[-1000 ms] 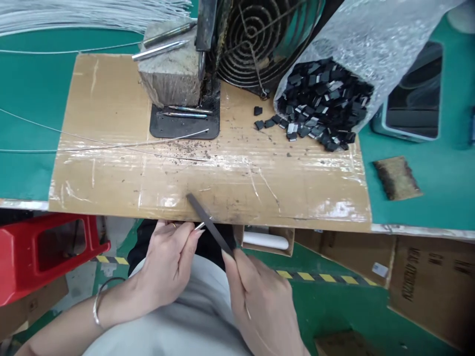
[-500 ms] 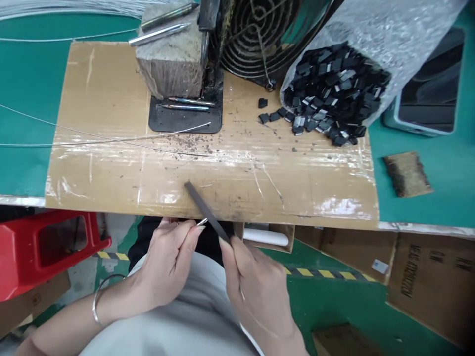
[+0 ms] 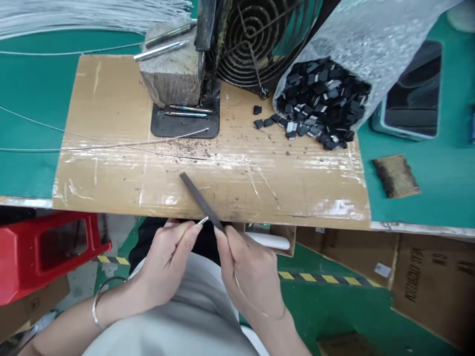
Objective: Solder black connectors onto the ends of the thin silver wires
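My left hand is closed, pinching a slim silver metal rod between thumb and forefinger. Only the rod's shiny end sticks out; the rest is hidden in the fingers. My right hand grips the lower end of a flat dark grey file. The file slants up and left over the front edge of the cardboard sheet. Its side meets or nearly meets the rod's end; actual contact is hard to tell. Both hands are in front of the table edge, above my lap.
Several pointed metal rods lie on a grey block and its black base. Behind stands a round fan grille. To the right are a bag of small black parts, a phone-like device and a brown sponge. Thin wires cross the left.
My right hand has slid the file a little forward and left along its length, past the rod's end. My left hand keeps its pinch, almost still. The camera view has shifted slightly.
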The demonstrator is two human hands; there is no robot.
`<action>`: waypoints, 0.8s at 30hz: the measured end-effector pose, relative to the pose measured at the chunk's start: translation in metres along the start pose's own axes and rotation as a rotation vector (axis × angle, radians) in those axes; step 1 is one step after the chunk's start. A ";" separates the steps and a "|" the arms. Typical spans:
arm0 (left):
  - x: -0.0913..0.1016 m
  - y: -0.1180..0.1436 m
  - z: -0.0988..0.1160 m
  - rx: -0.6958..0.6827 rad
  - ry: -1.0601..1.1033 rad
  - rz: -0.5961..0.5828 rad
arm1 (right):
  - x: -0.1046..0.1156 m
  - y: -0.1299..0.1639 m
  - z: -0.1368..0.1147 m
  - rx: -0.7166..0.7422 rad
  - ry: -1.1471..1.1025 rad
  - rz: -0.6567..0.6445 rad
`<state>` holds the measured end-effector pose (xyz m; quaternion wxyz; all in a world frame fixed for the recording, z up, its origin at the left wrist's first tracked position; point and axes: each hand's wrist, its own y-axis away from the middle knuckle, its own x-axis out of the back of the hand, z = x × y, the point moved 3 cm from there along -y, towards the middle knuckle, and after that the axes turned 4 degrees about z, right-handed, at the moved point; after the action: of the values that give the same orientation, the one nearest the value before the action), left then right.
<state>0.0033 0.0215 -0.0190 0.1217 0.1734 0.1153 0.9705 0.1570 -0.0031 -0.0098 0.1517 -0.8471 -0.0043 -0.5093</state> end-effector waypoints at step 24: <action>0.003 -0.002 0.000 -0.119 -0.111 0.072 | 0.008 -0.003 0.016 -0.292 -0.369 -0.151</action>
<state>0.0012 0.0243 -0.0192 0.1031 0.2233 0.0440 0.9683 0.1738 0.0022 -0.0092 -0.0140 -0.9359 -0.0217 -0.3512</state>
